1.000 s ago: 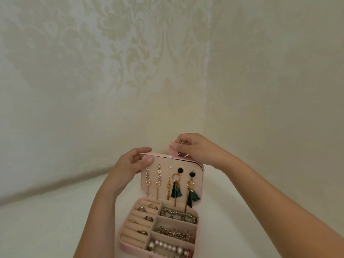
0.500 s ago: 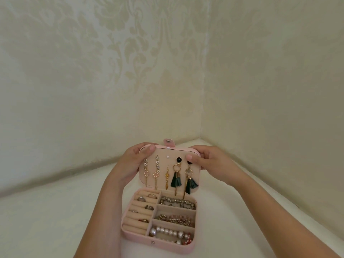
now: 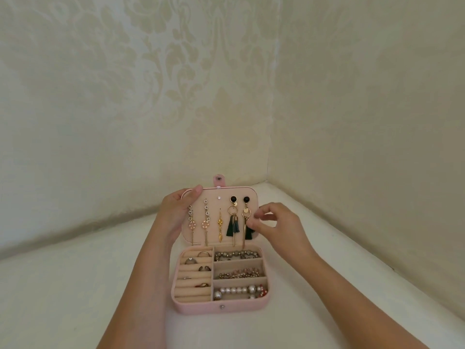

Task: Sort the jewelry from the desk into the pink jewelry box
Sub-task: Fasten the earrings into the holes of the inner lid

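The rounded-corner pink jewelry box [image 3: 219,307], in smooth leather-look material, sits open on the white worktop [image 3: 75,285] near the corner of the patterned walls [image 3: 100,96]. Its lid [image 3: 213,222] stands upright at the far side. The left hand [image 3: 173,212] grips the lid's far-left corner, thumb on the inner face and the other fingers behind.

The right hand [image 3: 276,222] is the nearer one to the right-most piece, a dark green tassel earring [image 3: 246,214] with a black stud and gold ring. It hangs on the lid with its long axis vertical, just left of the right fingers [image 3: 253,224]. Those fingers are curled, with thumb and forefinger tips drawn close at the tassel's top. Whether they actually pinch it cannot be told. Any adjustment would likely run leftward, against the lid's face.

Its twin [image 3: 232,222] hangs just to the left, with three slimmer gold drop earrings [image 3: 205,220] further left. In the base, rings [image 3: 191,260] sit in the left rolls and beaded bracelets [image 3: 239,274] in the three right compartments.
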`<state>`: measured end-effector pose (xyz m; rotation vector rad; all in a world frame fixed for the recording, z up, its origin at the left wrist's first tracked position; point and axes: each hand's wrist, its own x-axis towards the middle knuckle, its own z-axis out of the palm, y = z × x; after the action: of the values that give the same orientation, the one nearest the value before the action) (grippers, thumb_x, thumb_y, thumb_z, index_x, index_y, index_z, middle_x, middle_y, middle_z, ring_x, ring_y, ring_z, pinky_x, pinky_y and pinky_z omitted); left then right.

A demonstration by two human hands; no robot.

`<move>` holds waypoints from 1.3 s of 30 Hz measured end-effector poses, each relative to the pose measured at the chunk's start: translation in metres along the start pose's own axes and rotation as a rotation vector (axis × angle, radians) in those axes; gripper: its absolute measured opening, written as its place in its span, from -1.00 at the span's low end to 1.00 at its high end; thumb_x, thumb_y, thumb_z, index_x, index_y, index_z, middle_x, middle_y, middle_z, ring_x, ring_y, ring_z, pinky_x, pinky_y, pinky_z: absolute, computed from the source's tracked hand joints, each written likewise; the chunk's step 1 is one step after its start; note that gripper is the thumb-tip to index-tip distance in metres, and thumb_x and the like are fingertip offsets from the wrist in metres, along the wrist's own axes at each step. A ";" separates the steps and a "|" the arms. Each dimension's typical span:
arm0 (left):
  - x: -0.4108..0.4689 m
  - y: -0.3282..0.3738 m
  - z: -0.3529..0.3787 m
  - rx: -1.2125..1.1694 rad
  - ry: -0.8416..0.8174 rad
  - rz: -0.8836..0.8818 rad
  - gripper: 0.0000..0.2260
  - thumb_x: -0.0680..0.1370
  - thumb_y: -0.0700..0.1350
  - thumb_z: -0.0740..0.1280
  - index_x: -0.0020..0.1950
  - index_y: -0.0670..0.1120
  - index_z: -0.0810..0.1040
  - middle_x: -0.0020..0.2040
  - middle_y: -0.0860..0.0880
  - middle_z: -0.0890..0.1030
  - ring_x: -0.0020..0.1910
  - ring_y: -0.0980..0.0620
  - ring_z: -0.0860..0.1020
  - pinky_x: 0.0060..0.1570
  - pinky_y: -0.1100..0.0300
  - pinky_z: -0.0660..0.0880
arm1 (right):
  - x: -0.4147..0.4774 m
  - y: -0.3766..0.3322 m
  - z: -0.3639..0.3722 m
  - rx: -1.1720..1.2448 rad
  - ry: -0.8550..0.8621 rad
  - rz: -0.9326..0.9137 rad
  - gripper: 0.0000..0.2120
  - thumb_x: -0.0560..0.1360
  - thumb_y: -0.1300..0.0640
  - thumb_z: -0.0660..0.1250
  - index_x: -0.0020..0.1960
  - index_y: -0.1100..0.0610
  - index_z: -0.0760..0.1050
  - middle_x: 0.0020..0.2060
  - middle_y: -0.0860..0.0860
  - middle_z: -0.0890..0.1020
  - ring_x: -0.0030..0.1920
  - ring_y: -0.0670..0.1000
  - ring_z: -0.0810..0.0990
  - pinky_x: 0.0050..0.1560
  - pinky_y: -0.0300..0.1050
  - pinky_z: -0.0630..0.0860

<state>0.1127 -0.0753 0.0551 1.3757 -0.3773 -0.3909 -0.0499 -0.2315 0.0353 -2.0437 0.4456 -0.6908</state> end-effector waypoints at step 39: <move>-0.003 -0.003 -0.011 -0.021 -0.106 0.021 -0.75 0.45 -0.18 0.42 0.12 -0.15 0.56 -0.04 -0.14 0.67 -0.11 -0.07 0.64 -0.12 0.09 0.58 | -0.069 0.005 -0.023 -0.680 -0.353 -0.658 -0.56 0.37 -0.20 0.30 0.16 0.01 0.42 0.37 -0.12 0.23 0.27 -0.12 0.34 0.11 -0.29 0.46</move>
<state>0.1148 -0.0651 0.0505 1.3333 -0.4730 -0.4505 -0.1187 -0.2110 0.0209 -2.9378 -0.2661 -0.5678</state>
